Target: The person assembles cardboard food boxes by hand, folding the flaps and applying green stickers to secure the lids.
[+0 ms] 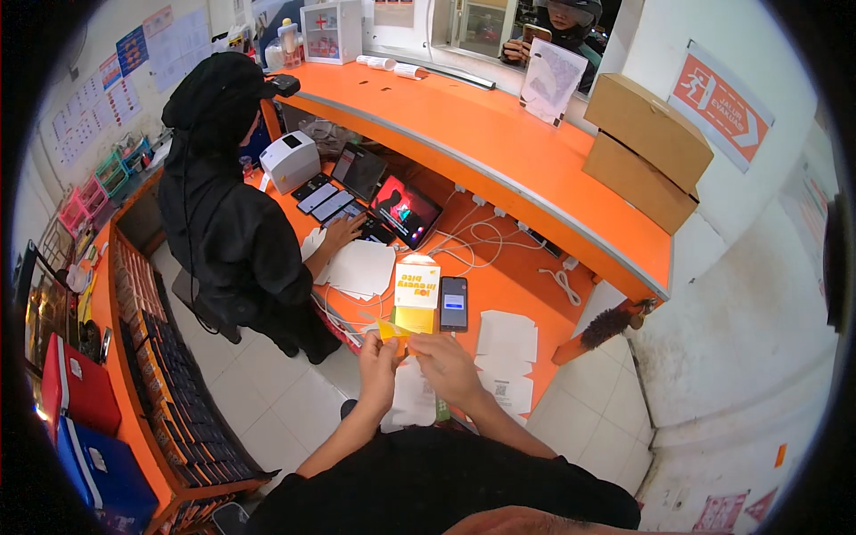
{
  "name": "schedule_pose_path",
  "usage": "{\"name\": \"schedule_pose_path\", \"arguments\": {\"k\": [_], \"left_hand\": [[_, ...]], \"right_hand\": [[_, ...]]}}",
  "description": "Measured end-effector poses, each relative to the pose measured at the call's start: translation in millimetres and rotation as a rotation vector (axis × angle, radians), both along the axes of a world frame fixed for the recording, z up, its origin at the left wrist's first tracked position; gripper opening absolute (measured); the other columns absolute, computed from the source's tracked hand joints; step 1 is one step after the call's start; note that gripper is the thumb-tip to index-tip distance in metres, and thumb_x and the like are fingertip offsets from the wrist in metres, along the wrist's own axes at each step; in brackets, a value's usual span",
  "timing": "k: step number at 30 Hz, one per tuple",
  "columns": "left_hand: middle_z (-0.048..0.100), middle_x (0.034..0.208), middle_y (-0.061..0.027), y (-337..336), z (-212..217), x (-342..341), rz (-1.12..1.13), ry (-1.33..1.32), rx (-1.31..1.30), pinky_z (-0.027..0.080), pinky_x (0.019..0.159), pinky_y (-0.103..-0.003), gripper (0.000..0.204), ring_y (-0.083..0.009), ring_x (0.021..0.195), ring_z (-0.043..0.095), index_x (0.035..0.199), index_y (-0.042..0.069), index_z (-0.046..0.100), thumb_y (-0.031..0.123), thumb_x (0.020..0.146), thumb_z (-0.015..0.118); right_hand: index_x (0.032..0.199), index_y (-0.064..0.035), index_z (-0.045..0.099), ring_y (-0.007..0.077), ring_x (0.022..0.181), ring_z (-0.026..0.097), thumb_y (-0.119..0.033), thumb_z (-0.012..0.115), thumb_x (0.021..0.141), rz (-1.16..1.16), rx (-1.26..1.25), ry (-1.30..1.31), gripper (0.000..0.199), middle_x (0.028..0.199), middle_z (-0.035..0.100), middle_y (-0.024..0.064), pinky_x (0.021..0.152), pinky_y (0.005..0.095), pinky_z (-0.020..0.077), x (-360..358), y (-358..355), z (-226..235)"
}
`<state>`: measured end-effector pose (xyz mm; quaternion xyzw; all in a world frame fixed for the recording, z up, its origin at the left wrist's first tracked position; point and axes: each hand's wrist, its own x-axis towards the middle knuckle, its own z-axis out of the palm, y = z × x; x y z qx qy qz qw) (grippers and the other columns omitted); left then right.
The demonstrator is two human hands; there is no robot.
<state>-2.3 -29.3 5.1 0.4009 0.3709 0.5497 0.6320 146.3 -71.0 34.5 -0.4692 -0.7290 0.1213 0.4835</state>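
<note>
Both my hands are at the near edge of the orange desk, closed on an unfolded yellow-and-white carton [415, 318]. My left hand [380, 367] pinches a yellow flap at the carton's lower left. The fingers of my right hand [441, 358] press on its near end, close to the left thumb. The carton's printed white panel stretches away from me. Just right of it lies a smartphone [454, 308] with a lit screen. Flat white carton blanks [506, 339] rest further right, and another white sheet [411, 392] lies partly under my hands.
A co-worker in black [227, 196] stands at the left, a hand [344, 229] over several phones. Beyond are a tablet [406, 210], a white printer [290, 161] and loose white cables [473, 236]. A raised orange counter [464, 111] holds cardboard boxes [649, 147]. Someone stands behind the window.
</note>
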Motion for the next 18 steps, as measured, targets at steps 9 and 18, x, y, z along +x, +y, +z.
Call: {"name": "schedule_pose_path", "arguments": {"k": [9, 18], "left_hand": [[0.065, 0.087, -0.0181, 1, 14, -5, 0.181, 0.64, 0.73, 0.05, 0.069, -0.037, 0.011, -0.0346, 0.08, 0.065, 0.086, -0.003, 0.062, 0.0, 0.084, 0.073], [0.062, 0.084, -0.0187, -7, 14, -3, 0.138, 0.673, 0.698, 0.049, 0.067, -0.039, 0.012, -0.0358, 0.078, 0.063, 0.09, -0.003, 0.059, -0.002, 0.085, 0.07]], "right_hand": [[0.107, 0.0041, 0.068, 0.0178, 0.102, 0.067, 0.0, 0.066, 0.09, -0.053, -0.194, 0.577, 0.017, 0.111, 0.069, 0.0157, 0.087, 0.0287, 0.0528, -5, 5, -6], [0.102, 0.0037, 0.067, 0.0218, 0.098, 0.065, -0.001, 0.065, 0.091, -0.079, -0.097, 0.429, 0.012, 0.109, 0.066, 0.0125, 0.083, 0.0292, 0.0513, -13, 5, 0]]}}
